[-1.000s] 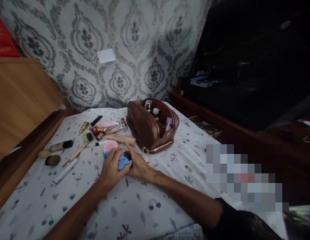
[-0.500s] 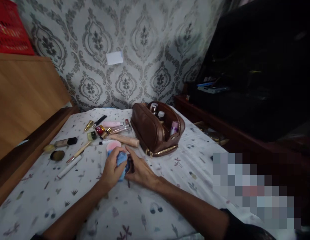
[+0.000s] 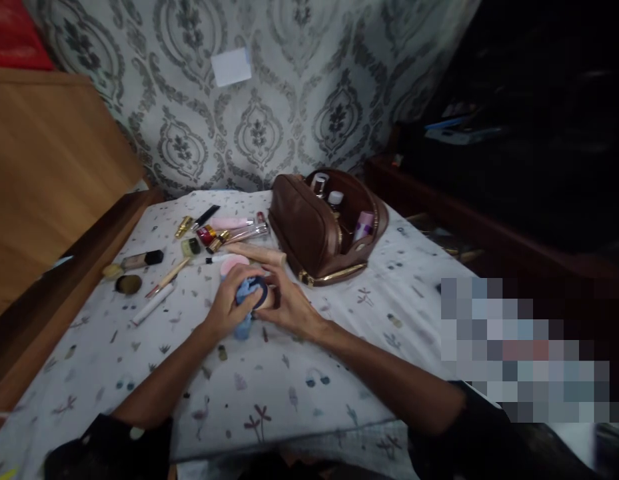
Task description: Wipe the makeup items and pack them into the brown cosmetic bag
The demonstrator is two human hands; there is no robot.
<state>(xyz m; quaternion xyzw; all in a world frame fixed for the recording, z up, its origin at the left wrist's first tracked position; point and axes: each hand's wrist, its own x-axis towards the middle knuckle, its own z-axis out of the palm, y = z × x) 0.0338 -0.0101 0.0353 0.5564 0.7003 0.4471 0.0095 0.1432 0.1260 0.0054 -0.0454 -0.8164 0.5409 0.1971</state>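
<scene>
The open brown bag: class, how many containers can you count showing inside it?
3. A silver-capped container at the back left, a white-capped container just right of it, and a pink-and-purple container farther right. More may be hidden inside the bag.

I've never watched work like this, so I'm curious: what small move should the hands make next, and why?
Perhaps the right hand should turn the dark-rimmed round item slightly, so the blue cloth can reach more of it. The left hand holds the bunched cloth against one side, while the right hand grips the other.
</scene>
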